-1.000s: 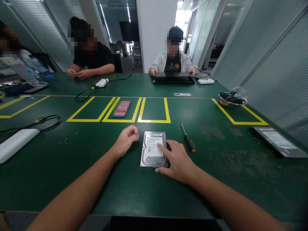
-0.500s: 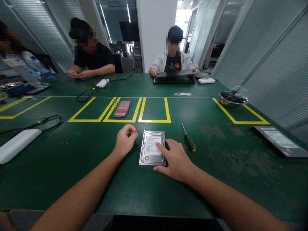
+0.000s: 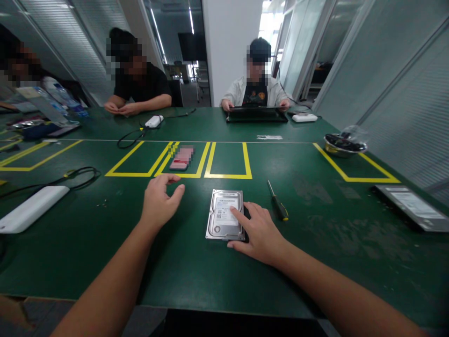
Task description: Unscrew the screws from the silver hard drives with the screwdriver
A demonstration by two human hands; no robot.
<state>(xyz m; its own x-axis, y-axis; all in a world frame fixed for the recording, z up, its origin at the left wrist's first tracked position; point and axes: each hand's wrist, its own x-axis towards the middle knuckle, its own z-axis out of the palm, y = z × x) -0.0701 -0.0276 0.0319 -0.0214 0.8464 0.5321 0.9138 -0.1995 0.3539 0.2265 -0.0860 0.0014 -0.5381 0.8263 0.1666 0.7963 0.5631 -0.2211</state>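
A silver hard drive (image 3: 224, 227) with a white label lies flat on the green table in front of me. My right hand (image 3: 261, 229) grips its right side, with the index finger on the label and the thumb at the near corner. To the left of the drive, my left hand (image 3: 161, 199) hovers with thumb and fingers apart and nothing visible between them. A screwdriver (image 3: 278, 206) with a dark handle and yellow end lies to the right of the drive. Several tiny bits, perhaps screws, (image 3: 102, 203) lie farther left.
At the far right is another hard drive (image 3: 410, 206), behind it a metal bowl (image 3: 345, 149) of dark items. A pink phone (image 3: 181, 159) lies inside yellow tape markings (image 3: 228, 177). A white device (image 3: 33, 208) with a black cable is at left. Two people (image 3: 140, 91) (image 3: 256, 89) sit opposite.
My left hand has moved left, away from the hard drive, and its pinched fingers have opened. My right hand stays on the drive. The person opposite has lowered the dark panel.
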